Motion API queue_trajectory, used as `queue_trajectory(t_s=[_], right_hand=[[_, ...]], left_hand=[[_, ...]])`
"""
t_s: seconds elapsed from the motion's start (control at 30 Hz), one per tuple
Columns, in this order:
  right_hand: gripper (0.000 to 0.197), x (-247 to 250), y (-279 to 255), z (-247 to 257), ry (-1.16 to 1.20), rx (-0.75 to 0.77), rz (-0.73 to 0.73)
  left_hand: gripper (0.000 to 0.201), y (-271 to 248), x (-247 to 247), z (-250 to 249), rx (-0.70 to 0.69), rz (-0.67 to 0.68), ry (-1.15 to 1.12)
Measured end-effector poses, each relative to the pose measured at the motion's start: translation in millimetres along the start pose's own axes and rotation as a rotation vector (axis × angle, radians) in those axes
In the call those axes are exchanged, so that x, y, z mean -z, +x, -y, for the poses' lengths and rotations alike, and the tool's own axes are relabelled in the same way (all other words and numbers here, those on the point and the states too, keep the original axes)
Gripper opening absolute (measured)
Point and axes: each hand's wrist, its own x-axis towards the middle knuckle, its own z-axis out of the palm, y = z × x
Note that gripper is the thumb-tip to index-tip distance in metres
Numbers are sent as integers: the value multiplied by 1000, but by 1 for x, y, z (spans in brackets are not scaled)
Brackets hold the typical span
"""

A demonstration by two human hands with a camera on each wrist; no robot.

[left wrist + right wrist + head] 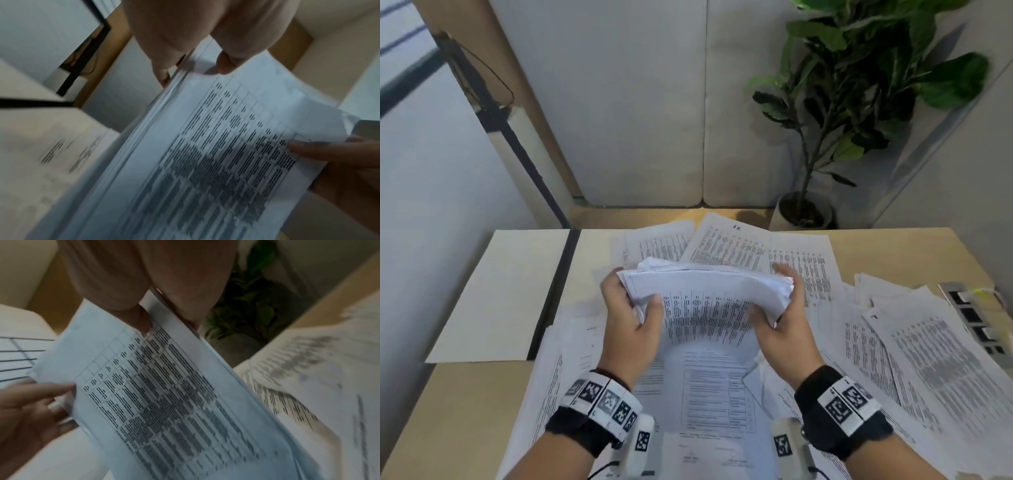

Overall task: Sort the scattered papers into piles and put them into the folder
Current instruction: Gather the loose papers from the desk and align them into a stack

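I hold a thick stack of printed papers (705, 294) upright above the desk, its lower edge hanging toward the sheets below. My left hand (631, 308) grips the stack's left edge, thumb on the front page. My right hand (779, 308) grips the right edge the same way. The left wrist view shows the stack (205, 154) edge-on with a table of dark text, and my left hand (195, 53) pinching it. In the right wrist view my right hand (156, 309) pinches the stack (174, 402). An open cream folder (500, 294) lies on the desk's left side.
Loose printed sheets (914, 349) cover most of the wooden desk (465, 411), in front of me and to the right. A potted plant (859, 102) stands behind the desk at the right. A socket strip (976, 318) sits at the right edge.
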Motion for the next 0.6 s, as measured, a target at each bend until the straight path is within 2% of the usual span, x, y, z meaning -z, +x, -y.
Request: queue_trajectory(t_s=[0.1,0.2,0.3,0.37,0.43,0.6], right_hand=[[100,4,5,7,-178,241,-69],[105,6,10,7,-297,385,-88],[84,6,11,11,-404,457,-65],[67,5,11,14,-399,463,-74],[54,5,11,16,-393,463,-80],[44,7,12,21,-386,461,-66]], left_hand=[[83,6,6,-20,-235,12,105],[72,15,13,-34,-476,45,429],[53,18,16,-40,-491,78,560],[39,19,16,-40,-476,72,563],[36,19,18,-38,-463,69,528],[24,22,19,-34,-469,1,466]])
